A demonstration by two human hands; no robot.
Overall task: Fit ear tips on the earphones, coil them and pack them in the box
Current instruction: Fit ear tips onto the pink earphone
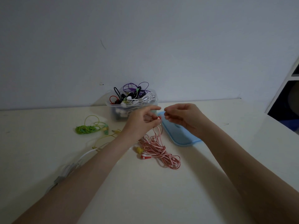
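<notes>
Head view shows both your hands raised just above the cream-coloured bench, close together in front of the clear plastic box heaped with tangled earphones in purple, black, white and red. Your left hand has its grip curled round a small red-and-white earbud, pinched near the fingertips, with its flat pink-and-white cable hanging down from the hand to a loose tangle lying on the bench below. The other red earbud of that pair rests on the bench at the near-left edge of the tangle, beside a small yellow piece that is too small to tell apart. Your right hand sits just beside the left, fingers curled with thumb and forefinger drawn together; whether that grip pinches an ear tip cannot be told, as nothing shows between the fingertips. Under the right wrist lies the light blue plastic lid, flat on the bench, just right of the box. Well to the left lie a coiled green earphone bundle and a loose yellow earphone cable.
</notes>
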